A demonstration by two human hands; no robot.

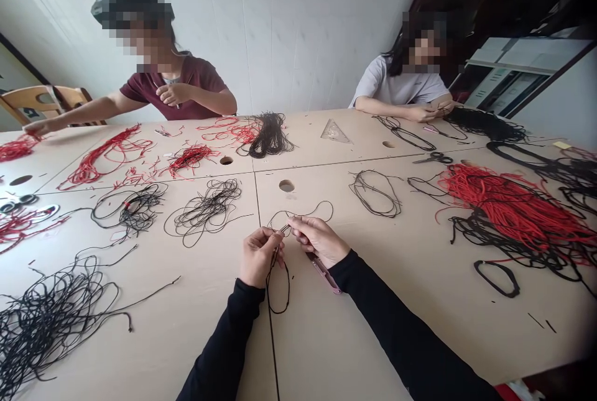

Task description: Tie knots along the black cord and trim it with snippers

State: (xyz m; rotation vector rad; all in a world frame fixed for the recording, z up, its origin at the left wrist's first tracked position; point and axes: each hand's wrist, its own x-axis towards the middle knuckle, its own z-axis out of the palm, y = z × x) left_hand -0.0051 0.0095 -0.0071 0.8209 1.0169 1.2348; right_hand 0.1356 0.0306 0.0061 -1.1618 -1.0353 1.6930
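Near the middle of the table, my left hand (259, 255) pinches a thin black cord (278, 301), whose loop hangs below the fingers. Close beside it on the right, my right hand (321, 240) is closed at the fingertips on the same cord, and the fingertips of both hands nearly meet. A thin strand curves on the table just beyond them. Under my right hand shows a pink tool (326, 273), partly hidden by the palm; whether the hand grips it is unclear.
Black cord bundles (51, 320) lie left, with another (209, 205) nearer the middle. Red cords (508, 202) and black scissors (433, 158) are at right. A clear triangle ruler (336, 132) lies toward the back. Two people sit across the table (326, 351), handling cords.
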